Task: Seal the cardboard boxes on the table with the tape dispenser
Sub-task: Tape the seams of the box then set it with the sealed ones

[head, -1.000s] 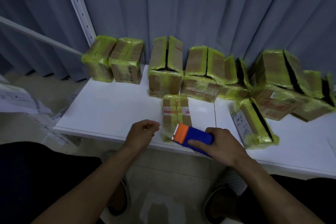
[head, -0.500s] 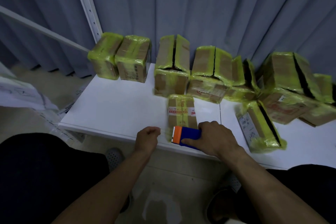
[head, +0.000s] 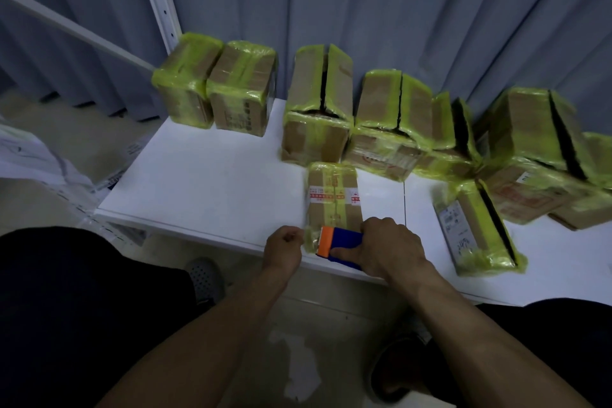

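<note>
Head view, nearest first: our right hand (head: 387,247) wraps its fingers round the blue-and-orange tape dispenser (head: 341,243), whose orange end is against the near end of the small box (head: 332,195) at the front edge of the white table (head: 205,182). Our left hand (head: 284,247) is curled just beside that box's near left corner; whether it pinches the tape end or merely braces the cardboard, we cannot tell. We judge several risks from here. The box sits right at the table edge, so a pull toward us could drag it off if the left hand does not steady it. If the dispenser tilts or drifts sideways, the strip may wrinkle or miss the seam. A loose tape end could fold back and stick to itself or to our fingers. To the right, a lone box (head: 480,228) lies on its side with its slit open, near enough that our right arm might knock it. Counting now: two hands, one dispenser, one table, and we make nine boxes in all: the one under the dispenser, the lone one, two closed boxes (head: 243,89) at the back left, and five open-flapped boxes (head: 318,103) along the curtain (head: 397,10), though the right-hand cluster overlaps, so that figure is less sure.
</note>
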### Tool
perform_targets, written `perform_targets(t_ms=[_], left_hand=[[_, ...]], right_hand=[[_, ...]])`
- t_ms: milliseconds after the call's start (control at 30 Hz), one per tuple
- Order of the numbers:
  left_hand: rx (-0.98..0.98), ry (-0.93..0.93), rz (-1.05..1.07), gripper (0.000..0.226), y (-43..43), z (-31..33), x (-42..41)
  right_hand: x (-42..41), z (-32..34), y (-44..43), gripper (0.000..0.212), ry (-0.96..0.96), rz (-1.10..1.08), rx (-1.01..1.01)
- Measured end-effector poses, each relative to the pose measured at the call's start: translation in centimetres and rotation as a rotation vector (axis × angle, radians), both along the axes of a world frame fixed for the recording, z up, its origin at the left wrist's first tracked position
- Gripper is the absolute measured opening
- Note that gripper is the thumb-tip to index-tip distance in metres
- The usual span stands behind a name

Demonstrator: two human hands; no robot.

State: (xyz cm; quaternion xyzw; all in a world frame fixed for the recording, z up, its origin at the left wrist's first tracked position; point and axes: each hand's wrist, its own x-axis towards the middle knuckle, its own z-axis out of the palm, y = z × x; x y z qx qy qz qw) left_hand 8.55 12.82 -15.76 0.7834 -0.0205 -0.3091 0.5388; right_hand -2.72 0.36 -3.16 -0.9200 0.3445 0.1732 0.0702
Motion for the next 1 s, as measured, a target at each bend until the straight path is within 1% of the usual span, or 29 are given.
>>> perform_targets(t_ms=[67,100,133,200,233,267,333,367,433,600,667,767,900,1000], left_hand=[[0.029,-0.046,-0.058,0.014,-0.4,-0.2,-0.1],[0.054,-0.062,-0.095,0.019,-0.5,-0.4,-0.1],[0.082,-0.065,-0.126,0.029,-0.5,-0.5,-0.1],[0.137,-0.069,-0.094,0.050,-0.2,-0.8,0.3],[0.143,-0.108,-0.061,0.050,0.1,-0.8,0.5],[0.112,-0.172,-0.044,0.041,0.4,-0.7,0.5],[0.001,-0.281,-0.081,0.014,0.7,-0.5,-0.1],[-0.050,-0.298,-0.115,0.010,0.8,-0.4,-0.6],[-0.133,-0.285,-0.164,0.014,1.0,-1.0,-1.4],[-0.216,-0.292,-0.229,0.027,1.7,-1.0,-1.4],[-0.219,-0.400,-0.339,0.031,2.1,-0.7,-0.7],[-0.137,-0.626,-0.526,0.030,2.7,-1.1,0.9],[-0.107,-0.655,-0.681,0.034,2.8,-0.5,2.4],[-0.031,-0.754,-0.707,0.031,2.7,-0.1,2.9]], right_hand=[[0.1,0.0,0.1,0.075,0.003,-0.004,0.007],[0.1,0.0,0.1,0.075,0.004,-0.005,0.007],[0.1,0.0,0.1,0.075,0.004,-0.005,0.009],[0.2,0.0,0.1,0.076,0.005,-0.005,0.012],[0.2,0.1,0.0,0.077,0.008,-0.010,0.018],[0.2,0.0,0.0,0.078,0.009,-0.017,0.026],[0.1,0.0,-0.1,0.079,0.001,-0.026,0.041],[0.1,-0.1,-0.1,0.079,-0.004,-0.028,0.046],[0.2,-0.1,-0.2,0.079,-0.011,-0.036,0.065],[0.1,0.0,-0.4,0.081,-0.031,-0.040,0.091],[-0.1,-0.1,-0.4,0.079,-0.040,-0.039,0.095],[-0.4,-0.2,-0.4,0.080,-0.042,-0.034,0.095],[-0.9,-0.5,-0.6,0.079,-0.051,-0.019,0.103],[-1.2,-0.8,-0.7,0.079,-0.058,-0.015,0.109]])
